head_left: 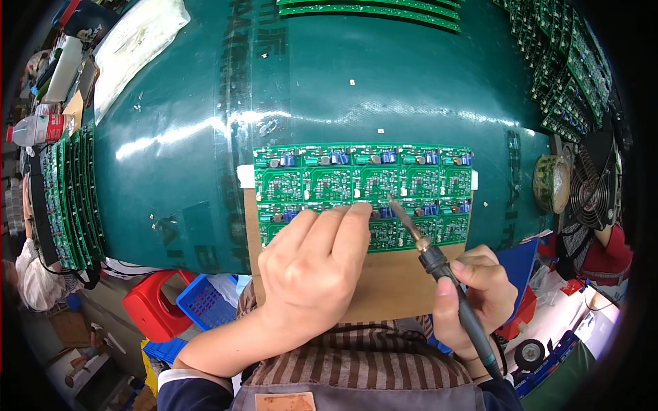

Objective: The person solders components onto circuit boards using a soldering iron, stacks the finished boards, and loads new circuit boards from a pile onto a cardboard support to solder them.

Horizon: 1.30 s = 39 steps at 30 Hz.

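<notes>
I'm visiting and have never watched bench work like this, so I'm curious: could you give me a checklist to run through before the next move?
1. Soldering iron held by its handle in the right hand: ok.
2. Tip apart from the left hand: ok, a narrow gap shows.
3. Tip hot: cannot tell; nothing visible shows its heat.
4. Circuit board panel in front of the person, partly over the brown board: ok.
5. Left hand's grip: cannot tell; its fingertips' undersides are hidden.
6. Green work surface free of loose bits: not ok; small pale pieces lie beyond the panel.
</notes>
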Each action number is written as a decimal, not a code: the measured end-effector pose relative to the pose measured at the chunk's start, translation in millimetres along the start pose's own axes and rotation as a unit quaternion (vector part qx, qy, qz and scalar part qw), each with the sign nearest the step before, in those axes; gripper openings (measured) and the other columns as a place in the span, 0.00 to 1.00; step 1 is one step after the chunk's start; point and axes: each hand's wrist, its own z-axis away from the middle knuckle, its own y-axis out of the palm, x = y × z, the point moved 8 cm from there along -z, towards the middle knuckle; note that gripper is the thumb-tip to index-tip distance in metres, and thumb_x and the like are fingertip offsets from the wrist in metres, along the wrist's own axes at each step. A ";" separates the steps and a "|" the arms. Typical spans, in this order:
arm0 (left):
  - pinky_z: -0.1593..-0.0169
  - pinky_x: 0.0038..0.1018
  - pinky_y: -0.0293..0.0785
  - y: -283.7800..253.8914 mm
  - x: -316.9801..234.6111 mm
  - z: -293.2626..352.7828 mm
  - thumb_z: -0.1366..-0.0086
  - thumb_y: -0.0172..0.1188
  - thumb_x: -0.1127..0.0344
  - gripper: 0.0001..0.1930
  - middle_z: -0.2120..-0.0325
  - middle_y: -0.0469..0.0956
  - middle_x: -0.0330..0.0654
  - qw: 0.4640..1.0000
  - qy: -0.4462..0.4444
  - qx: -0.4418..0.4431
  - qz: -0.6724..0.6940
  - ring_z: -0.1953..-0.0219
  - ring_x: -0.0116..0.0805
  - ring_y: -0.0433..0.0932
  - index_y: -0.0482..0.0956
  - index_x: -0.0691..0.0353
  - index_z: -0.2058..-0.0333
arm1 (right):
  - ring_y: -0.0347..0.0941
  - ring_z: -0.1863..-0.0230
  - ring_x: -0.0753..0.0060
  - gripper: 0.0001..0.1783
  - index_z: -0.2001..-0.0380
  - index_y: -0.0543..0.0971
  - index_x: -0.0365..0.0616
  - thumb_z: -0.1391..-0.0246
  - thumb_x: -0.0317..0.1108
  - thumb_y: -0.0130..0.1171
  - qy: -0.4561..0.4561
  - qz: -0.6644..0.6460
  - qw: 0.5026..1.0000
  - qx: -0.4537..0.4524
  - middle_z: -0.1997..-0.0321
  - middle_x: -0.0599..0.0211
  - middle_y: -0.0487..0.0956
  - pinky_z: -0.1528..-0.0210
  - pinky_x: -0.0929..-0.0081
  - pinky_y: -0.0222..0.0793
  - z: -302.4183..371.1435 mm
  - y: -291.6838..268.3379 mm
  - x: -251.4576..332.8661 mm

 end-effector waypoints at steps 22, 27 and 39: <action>0.77 0.28 0.66 23.0 -33.5 -7.4 0.50 0.66 0.79 0.11 0.76 0.77 0.39 0.998 0.037 0.030 0.047 0.80 0.34 0.69 0.77 0.65 0.66 | 0.69 0.84 0.66 0.11 0.71 0.73 0.35 0.57 0.24 0.64 0.003 0.010 0.999 -0.038 0.84 0.63 0.74 0.77 0.73 0.66 10.6 -38.4 -20.1; 0.77 0.27 0.69 24.9 -37.1 -10.6 0.52 0.68 0.77 0.12 0.77 0.77 0.39 0.998 0.055 0.018 -0.018 0.81 0.34 0.72 0.80 0.64 0.65 | 0.70 0.84 0.66 0.11 0.71 0.74 0.35 0.60 0.23 0.64 0.011 0.004 1.000 -0.020 0.83 0.62 0.74 0.77 0.73 0.66 6.0 -35.4 -23.9; 0.76 0.27 0.67 22.2 -44.6 -20.7 0.54 0.67 0.77 0.13 0.75 0.78 0.36 0.996 0.055 0.033 -0.069 0.78 0.33 0.70 0.81 0.60 0.67 | 0.71 0.83 0.66 0.11 0.72 0.75 0.35 0.61 0.22 0.64 -0.018 0.012 1.000 -0.012 0.82 0.63 0.75 0.77 0.73 0.67 2.4 -38.7 -19.1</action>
